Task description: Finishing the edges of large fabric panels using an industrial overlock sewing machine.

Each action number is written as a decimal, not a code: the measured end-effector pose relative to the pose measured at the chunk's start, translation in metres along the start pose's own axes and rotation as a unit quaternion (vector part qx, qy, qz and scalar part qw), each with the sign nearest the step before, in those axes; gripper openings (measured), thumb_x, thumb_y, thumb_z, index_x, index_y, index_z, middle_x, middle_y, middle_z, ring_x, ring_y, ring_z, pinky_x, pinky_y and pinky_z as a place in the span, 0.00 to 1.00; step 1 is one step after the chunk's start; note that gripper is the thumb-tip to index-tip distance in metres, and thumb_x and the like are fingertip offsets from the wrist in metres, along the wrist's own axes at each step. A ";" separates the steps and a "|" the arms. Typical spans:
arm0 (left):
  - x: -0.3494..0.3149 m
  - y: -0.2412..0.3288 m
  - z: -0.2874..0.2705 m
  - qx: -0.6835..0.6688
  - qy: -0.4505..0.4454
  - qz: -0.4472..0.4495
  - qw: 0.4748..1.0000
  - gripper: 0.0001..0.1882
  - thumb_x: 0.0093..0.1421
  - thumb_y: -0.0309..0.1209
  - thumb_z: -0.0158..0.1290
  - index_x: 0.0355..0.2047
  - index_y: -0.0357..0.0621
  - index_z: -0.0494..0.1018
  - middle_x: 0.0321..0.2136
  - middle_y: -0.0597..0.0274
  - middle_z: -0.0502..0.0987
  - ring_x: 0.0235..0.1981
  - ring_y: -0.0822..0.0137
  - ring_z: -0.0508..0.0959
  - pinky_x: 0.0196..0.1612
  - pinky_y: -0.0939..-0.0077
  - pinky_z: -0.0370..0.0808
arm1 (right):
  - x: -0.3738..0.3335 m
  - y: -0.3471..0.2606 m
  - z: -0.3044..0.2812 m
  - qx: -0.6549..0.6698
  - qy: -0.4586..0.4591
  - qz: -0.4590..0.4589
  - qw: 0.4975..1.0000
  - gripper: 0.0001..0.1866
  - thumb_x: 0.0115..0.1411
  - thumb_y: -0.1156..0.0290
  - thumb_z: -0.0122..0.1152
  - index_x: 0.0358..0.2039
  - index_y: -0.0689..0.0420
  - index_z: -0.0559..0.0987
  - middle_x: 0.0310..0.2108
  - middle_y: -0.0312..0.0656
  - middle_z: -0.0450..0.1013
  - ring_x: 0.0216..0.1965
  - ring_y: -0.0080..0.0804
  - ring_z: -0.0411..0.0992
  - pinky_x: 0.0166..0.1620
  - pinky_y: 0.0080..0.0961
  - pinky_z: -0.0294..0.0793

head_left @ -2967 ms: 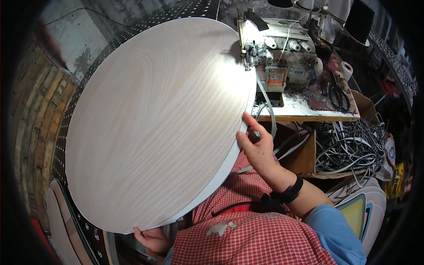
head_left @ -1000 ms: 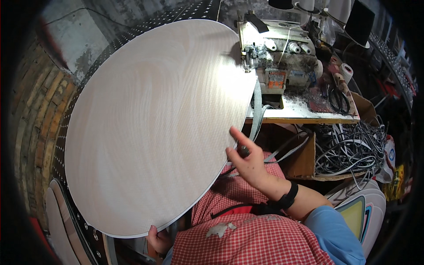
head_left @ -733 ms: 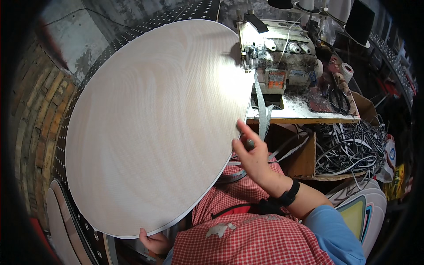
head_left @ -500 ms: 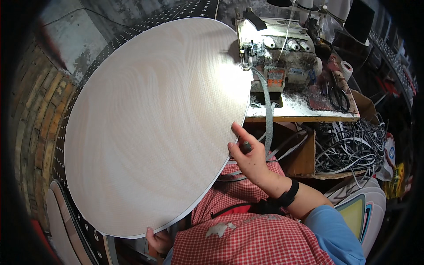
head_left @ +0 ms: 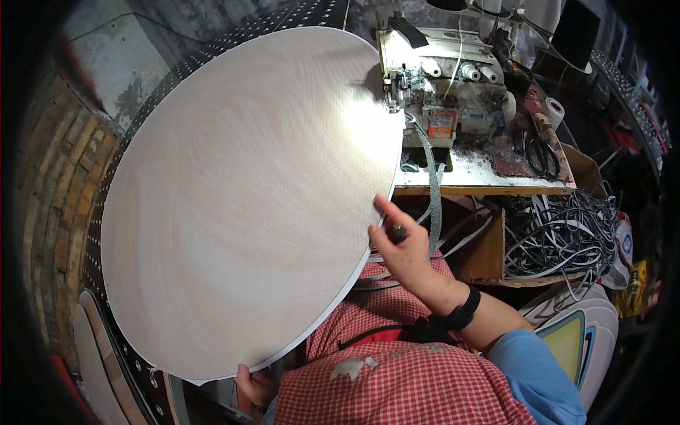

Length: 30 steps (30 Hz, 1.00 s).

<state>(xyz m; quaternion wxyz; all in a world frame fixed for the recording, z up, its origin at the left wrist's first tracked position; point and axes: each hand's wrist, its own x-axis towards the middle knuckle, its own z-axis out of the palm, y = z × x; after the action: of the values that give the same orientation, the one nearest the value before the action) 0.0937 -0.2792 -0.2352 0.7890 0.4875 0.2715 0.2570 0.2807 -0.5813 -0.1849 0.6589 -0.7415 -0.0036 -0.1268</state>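
Note:
A large oval mat [head_left: 241, 205], pale beige with a swirled pattern and a white edge, fills the middle and left. Its right edge lies under the needle area of a grimy overlock sewing machine [head_left: 453, 78], lit by a bright lamp. My right hand [head_left: 407, 248] grips the mat's right edge, index finger and thumb on top, other fingers mostly hidden. A small dark rod-like thing [head_left: 399, 232] is tucked in that hand; its kind is unclear. At the near edge my left hand [head_left: 253, 386] pinches the mat, thumb on top, fingers underneath. A grey binding strip [head_left: 433, 191] hangs from the machine.
Black scissors [head_left: 544, 157] and a white thread spool [head_left: 554, 110] are on the machine table's right. Below, a cardboard box [head_left: 489, 248] overflows with tangled trimmings [head_left: 563, 237]. More mats [head_left: 584, 340] lean at lower right. A perforated dark surface [head_left: 283, 25] runs behind the large mat.
The mat has shifted very slightly left, and a small white point sticks out at its lower-left edge. My right hand moved a touch right, and the grey strip swung a little.

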 end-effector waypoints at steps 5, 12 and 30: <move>0.007 0.015 0.012 -0.164 0.119 0.096 0.975 0.35 0.53 0.42 0.46 0.57 0.35 0.53 0.55 0.46 0.60 0.53 0.53 0.62 0.56 0.56 0.57 | 0.020 -0.002 -0.004 0.052 0.026 0.020 0.998 0.25 0.54 0.75 0.58 0.54 0.61 0.68 0.34 0.38 0.72 0.31 0.17 0.68 0.34 0.14 0.70; 0.003 0.003 -0.006 -0.078 -0.044 -0.048 0.995 0.38 0.54 0.40 0.45 0.60 0.33 0.46 0.57 0.46 0.56 0.56 0.51 0.60 0.58 0.54 0.55 | -0.003 0.003 0.003 0.008 -0.011 -0.044 0.999 0.26 0.53 0.75 0.59 0.54 0.63 0.67 0.44 0.47 0.73 0.39 0.21 0.70 0.40 0.17 0.71; 0.001 0.020 0.032 -0.146 0.055 0.105 0.982 0.32 0.60 0.39 0.37 0.58 0.28 0.50 0.57 0.45 0.58 0.57 0.53 0.60 0.58 0.55 0.58 | 0.007 -0.001 0.002 0.060 -0.011 0.023 0.998 0.30 0.53 0.76 0.59 0.57 0.60 0.64 0.35 0.36 0.72 0.28 0.14 0.67 0.33 0.12 0.69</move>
<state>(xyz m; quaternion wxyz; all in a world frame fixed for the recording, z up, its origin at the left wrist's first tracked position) 0.1135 -0.2905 -0.2050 0.8042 0.3782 0.2214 0.4014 0.2881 -0.5803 -0.1832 0.7045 -0.7021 -0.0015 -0.1034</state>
